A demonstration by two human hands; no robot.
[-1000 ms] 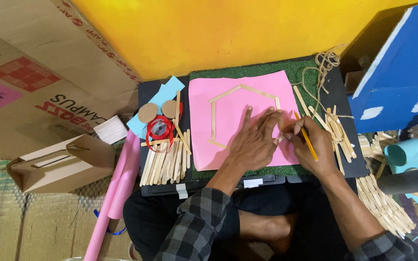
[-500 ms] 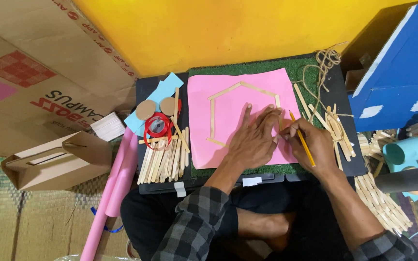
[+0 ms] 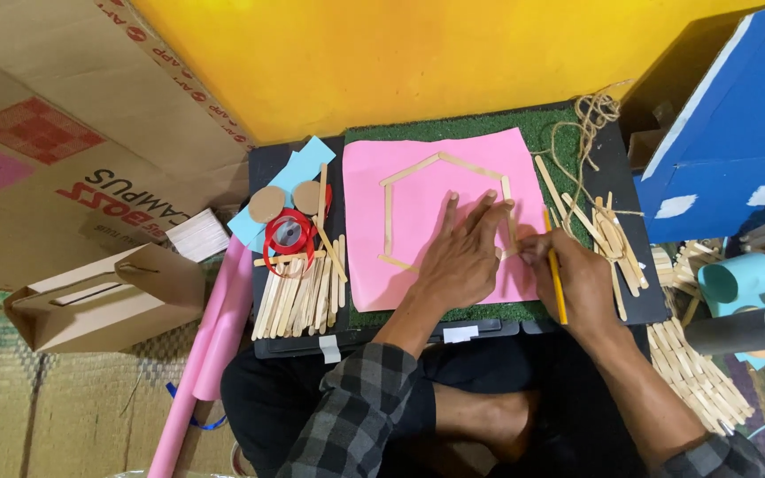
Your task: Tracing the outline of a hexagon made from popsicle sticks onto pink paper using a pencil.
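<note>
Since a second ago your left hand has stayed flat, fingers spread, pressing the pink paper sheet and the lower right of the hexagon outline of wooden craft sticks; the view has only shifted slightly. Your right hand stays closed around a yellow pencil, its fingertips at the hexagon's right corner. The sheet lies on a green turf mat on the black board across your lap. Your hands hide the hexagon's lower right sides, so you cannot tell whether it closes there. The pencil tip is hidden too. A loose pile of wooden sticks and a red tape roll lie to the left.
</note>
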